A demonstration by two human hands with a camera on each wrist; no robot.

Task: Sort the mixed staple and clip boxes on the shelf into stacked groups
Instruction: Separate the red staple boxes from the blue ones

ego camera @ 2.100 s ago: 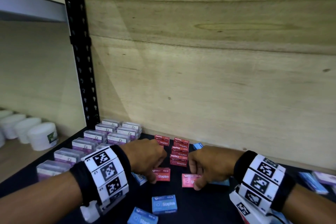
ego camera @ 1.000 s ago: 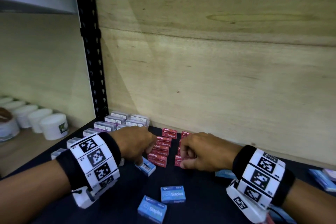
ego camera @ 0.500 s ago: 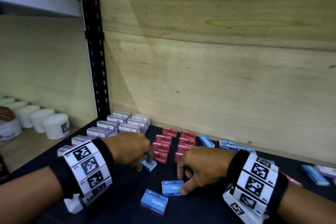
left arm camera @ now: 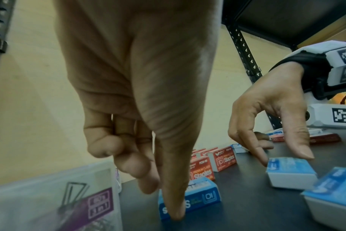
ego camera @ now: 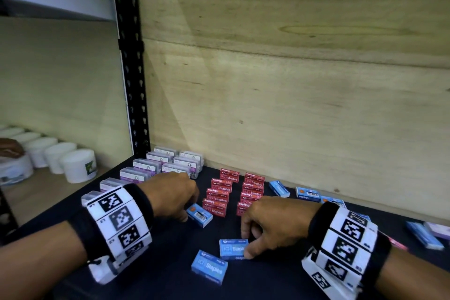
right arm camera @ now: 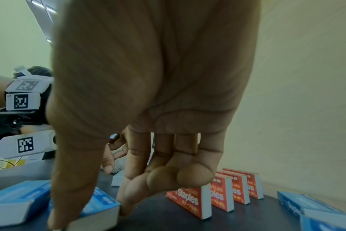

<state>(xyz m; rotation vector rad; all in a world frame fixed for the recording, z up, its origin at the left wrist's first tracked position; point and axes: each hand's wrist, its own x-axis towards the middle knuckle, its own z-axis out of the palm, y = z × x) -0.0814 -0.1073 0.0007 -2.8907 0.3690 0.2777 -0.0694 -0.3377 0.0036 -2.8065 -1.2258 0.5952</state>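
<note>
On the dark shelf mat, the right hand pinches a flat blue cardboard staples box between thumb and forefinger; the box lies label up, its long axis running left to right across the shelf. A second blue staples box lies just in front of it to the left, touching or nearly touching its corner, long axis angled slightly away to the right. The left hand pinches a third blue box, barcode face up, long axis pointing diagonally toward the near right. Just behind stand two rows of red staples boxes on edge; clear plastic clip boxes sit at the back left.
</note>
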